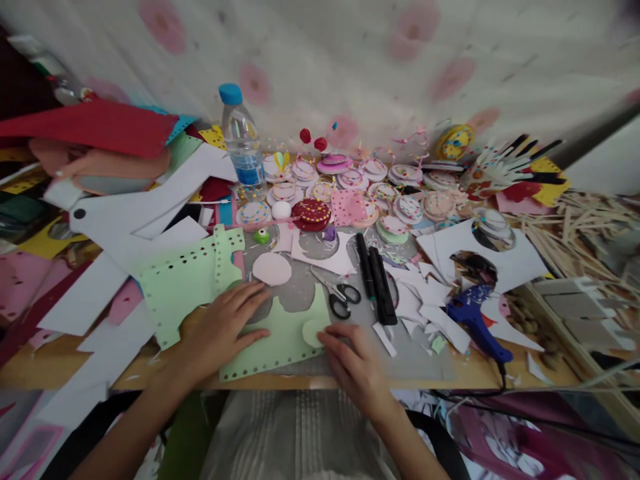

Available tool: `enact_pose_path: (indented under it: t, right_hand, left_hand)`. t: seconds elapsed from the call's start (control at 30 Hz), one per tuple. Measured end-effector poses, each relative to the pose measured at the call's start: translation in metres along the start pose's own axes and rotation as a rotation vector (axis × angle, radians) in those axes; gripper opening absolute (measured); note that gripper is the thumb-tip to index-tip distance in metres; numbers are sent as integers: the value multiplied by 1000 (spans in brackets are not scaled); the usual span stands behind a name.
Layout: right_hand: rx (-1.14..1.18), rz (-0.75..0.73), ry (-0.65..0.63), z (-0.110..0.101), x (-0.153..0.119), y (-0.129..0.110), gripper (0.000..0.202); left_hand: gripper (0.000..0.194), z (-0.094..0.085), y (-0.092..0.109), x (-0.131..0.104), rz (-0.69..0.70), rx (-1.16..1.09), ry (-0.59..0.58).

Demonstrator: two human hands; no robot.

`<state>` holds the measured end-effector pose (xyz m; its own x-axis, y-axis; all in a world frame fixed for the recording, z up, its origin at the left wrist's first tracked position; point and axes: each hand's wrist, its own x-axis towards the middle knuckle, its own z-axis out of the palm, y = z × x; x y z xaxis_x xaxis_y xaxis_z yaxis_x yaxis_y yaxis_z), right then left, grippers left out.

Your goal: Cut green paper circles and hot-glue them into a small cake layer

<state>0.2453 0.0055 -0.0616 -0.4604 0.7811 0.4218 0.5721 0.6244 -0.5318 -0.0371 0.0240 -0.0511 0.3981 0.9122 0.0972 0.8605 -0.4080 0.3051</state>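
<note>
A light green foam sheet (280, 337) with dark dots along its lower edge lies at the front of the table. My left hand (227, 327) rests on its left part, fingers spread, holding nothing. At the sheet's right side, my right hand (356, 360) pinches the edge of a small pale green disc (313, 333) lying over the sheet. A larger pale pink disc (272, 269) sits just beyond my left fingertips. Scissors (341, 295) with black handles lie partly open behind the sheet. Another dotted green sheet (175, 280) is left of my left hand.
A water bottle (245, 147) stands at the back left, beside several decorated paper hats (313, 213). Black markers (377, 287), white paper scraps (440, 313) and a blue glue gun (477, 323) lie to the right. A cup of pens (483, 179) stands at the back right.
</note>
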Motion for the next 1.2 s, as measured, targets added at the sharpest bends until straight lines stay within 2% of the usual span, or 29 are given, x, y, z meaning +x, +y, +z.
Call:
enact_pose_path:
  t: [0.1, 0.2, 0.3, 0.4, 0.53, 0.6, 0.77, 0.9, 1.03, 1.2]
  right_hand:
    - [19, -19, -106, 5, 5, -2, 29]
    - [24, -47, -202, 1, 6, -2, 34]
    - [-1, -30, -172, -12, 1, 3, 40]
    - [-83, 54, -63, -33, -6, 15, 38]
    - [-213, 182, 133, -62, -11, 33, 29]
    - [-246, 206, 174, -70, -9, 39, 27]
    - [-314, 168, 54, -67, 4, 41, 22]
    - [-432, 248, -26, -61, 12, 49, 21]
    - [-543, 297, -33, -65, 14, 63, 22]
    - [-605, 351, -19, -73, 16, 75, 17]
  left_hand:
    - [48, -6, 4, -1, 12, 8, 23]
    - [36, -9, 26, -1, 61, -60, 21]
    - [38, -2, 49, 1, 159, -143, -58]
    - [38, 12, 61, 6, 237, -153, -55]
    - [29, 25, 57, 12, 288, -139, 6]
    - [29, 25, 52, 13, 331, -124, 23]
    - [28, 13, 42, 9, 401, -96, -20]
    - [26, 13, 44, 7, 403, -84, 16]
    - [28, 22, 49, 14, 375, -92, 56]
    - [29, 24, 47, 21, 421, -105, 7]
